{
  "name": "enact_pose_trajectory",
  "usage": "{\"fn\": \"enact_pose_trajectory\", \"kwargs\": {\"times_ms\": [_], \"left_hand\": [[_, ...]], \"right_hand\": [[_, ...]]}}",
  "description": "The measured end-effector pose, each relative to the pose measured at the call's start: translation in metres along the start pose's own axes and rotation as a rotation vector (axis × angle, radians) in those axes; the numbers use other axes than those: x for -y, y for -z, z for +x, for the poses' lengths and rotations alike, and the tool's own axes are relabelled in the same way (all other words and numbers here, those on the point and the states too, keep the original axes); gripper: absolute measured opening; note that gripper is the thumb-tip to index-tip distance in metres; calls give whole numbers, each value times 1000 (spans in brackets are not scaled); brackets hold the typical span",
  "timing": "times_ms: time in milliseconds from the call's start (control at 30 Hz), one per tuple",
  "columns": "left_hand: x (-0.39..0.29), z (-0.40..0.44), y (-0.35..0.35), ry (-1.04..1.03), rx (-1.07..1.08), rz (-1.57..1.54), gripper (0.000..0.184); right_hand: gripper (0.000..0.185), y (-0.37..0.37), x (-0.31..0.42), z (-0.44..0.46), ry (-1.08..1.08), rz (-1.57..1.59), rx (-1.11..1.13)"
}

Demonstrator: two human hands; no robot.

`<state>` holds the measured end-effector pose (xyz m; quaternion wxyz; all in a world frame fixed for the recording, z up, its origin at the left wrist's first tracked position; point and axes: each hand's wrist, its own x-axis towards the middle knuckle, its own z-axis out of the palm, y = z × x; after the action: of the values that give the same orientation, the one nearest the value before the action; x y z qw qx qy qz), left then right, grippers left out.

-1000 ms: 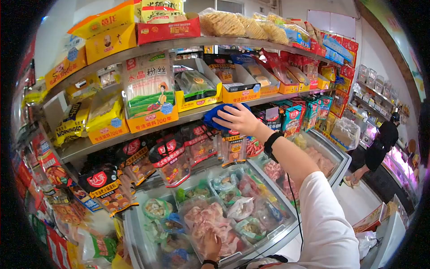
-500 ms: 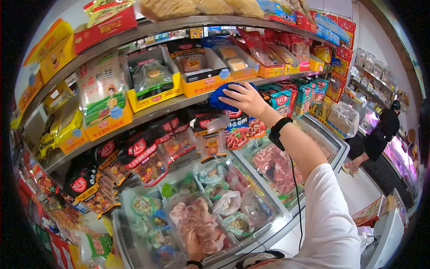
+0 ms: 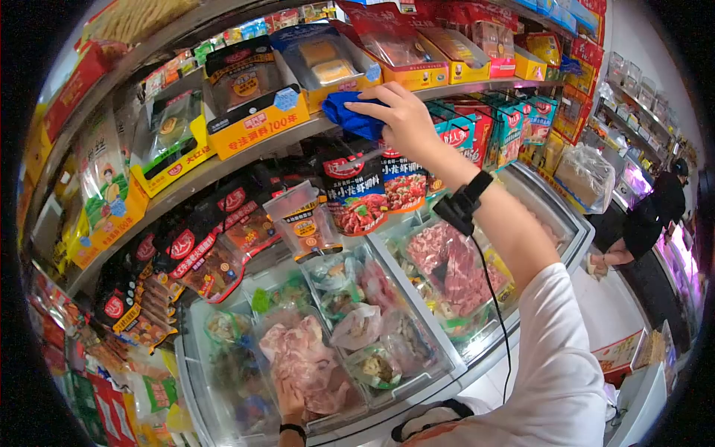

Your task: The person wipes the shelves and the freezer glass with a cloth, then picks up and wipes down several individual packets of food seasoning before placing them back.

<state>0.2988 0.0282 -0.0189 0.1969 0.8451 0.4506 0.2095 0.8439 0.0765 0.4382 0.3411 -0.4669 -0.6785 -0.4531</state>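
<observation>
1. Right hand (image 3: 404, 123) is grasping the blue cloth (image 3: 351, 118), bunching it beneath the fingers against the shelf edge (image 3: 261, 151).
2. Left hand (image 3: 290, 397) is lying loosely, clutching nothing visible, apparently bracing on the freezer (image 3: 439, 393).
3. Packets (image 3: 350, 194) are hanging below, facing outward, presumably for display.

Looking along the long metal shelf (image 3: 261, 150) now, lined with yellow-fronted display boxes (image 3: 257, 124) and touched at the front edge by a bunched blue cloth (image 3: 356, 119). Dropping down to the grey-rimmed chest freezer (image 3: 424, 392), split by a pale divider (image 3: 412, 299), packed with pink meat (image 3: 463, 270) and bunched plastic bags (image 3: 380, 366).
</observation>
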Motion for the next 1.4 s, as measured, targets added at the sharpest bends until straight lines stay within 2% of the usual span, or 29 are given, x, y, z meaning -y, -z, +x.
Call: {"fn": "enact_pose_trajectory", "kwargs": {"times_ms": [133,200,300,367,467,533,633,700,733,767,833,900,933,967,1000,1033,1100,1133,1167,1200,1233,1267,1300,1333,1400], "left_hand": [[-10,2,-3,-20,-160,109,34],[-19,10,6,-31,-46,59,35],[-27,16,12,-147,-66,101,36],[-22,14,8,-101,-59,63,37],[-28,17,6,-45,-61,-34,39],[-28,17,9,-31,-70,-81,40],[-24,13,12,-92,-22,94,41],[-25,17,10,-141,-32,207,41],[-27,17,11,-140,-33,207,41],[-29,20,13,-164,-27,196,40],[-31,23,15,-197,-18,191,39],[-29,16,11,-31,-33,131,41],[-30,19,9,-41,-33,144,41],[-33,24,5,308,-92,-491,43],[-34,28,3,656,-144,-1126,46],[-32,28,7,649,-139,-1109,46],[-26,18,12,-107,7,267,48],[-16,13,-5,178,-104,-549,46],[-17,14,1,177,-97,-547,46],[-27,17,11,89,-27,-259,45],[-33,16,16,2,44,28,45],[-28,14,14,3,53,25,45],[-21,12,12,-40,78,141,57],[-17,13,10,-86,98,259,70],[-11,14,4,-33,76,131,67]], "right_hand": [[49,15,-26,-24,43,-40,42],[46,15,-31,-31,38,-59,-1],[40,6,-22,-29,-6,-48,-33],[39,-6,-7,-17,119,23,-83],[41,-6,6,-7,138,9,11],[41,3,-13,-21,111,-9,18],[40,18,-54,-56,-42,-41,-52],[40,33,-56,-64,-138,-174,3],[41,30,-51,-59,-143,-148,-49],[40,20,-44,-53,-74,-100,-110],[35,2,-17,-28,76,29,-67],[30,-16,15,-5,119,85,-104],[27,-19,32,6,139,165,-180],[36,-25,44,11,162,220,-155],[34,-31,54,14,194,200,-114],[33,-34,59,14,223,182,-70],[34,-37,40,6,187,151,-67],[35,-36,30,-3,157,96,-103],[37,-30,18,-13,117,53,-98],[39,-23,3,-25,77,35,-121],[31,-15,-17,-38,87,-79,-164],[32,-3,-34,-55,28,-118,-60],[33,1,-56,-71,-2,-142,-125],[33,13,-73,-86,-94,-193,-97],[35,36,-102,-106,-281,-294,-149]]}}
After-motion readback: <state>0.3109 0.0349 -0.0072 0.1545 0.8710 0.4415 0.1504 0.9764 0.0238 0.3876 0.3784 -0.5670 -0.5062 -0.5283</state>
